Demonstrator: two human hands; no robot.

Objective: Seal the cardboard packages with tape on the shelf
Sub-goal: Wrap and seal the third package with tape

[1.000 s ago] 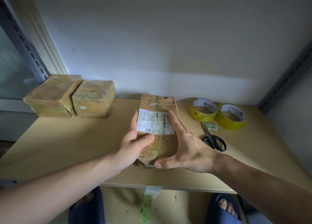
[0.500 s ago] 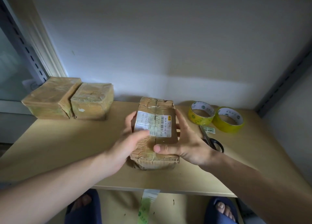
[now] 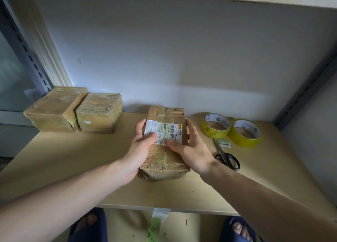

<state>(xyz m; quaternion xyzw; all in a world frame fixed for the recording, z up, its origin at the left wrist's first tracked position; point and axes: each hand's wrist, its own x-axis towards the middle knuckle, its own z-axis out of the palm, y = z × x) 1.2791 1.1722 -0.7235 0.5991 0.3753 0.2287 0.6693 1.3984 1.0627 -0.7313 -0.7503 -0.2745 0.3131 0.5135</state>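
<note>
Package (image 3: 165,150) flat on shelf (image 3: 73,161), clasped between both hands: left hand (image 3: 140,148) grips left side, right hand (image 3: 191,150) right side, thumbs pressing shipping label (image 3: 164,132); tape rolls (image 3: 231,130), scissors (image 3: 227,156) right of package.

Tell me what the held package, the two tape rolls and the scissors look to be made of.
Package: brown cardboard, creased, under glossy clear tape that catches light; white paper label.
Tape rolls: shiny yellow plastic film, apparently on printed card cores.
Scissors: black, probably plastic handles; blades look metal, though dim.
</note>
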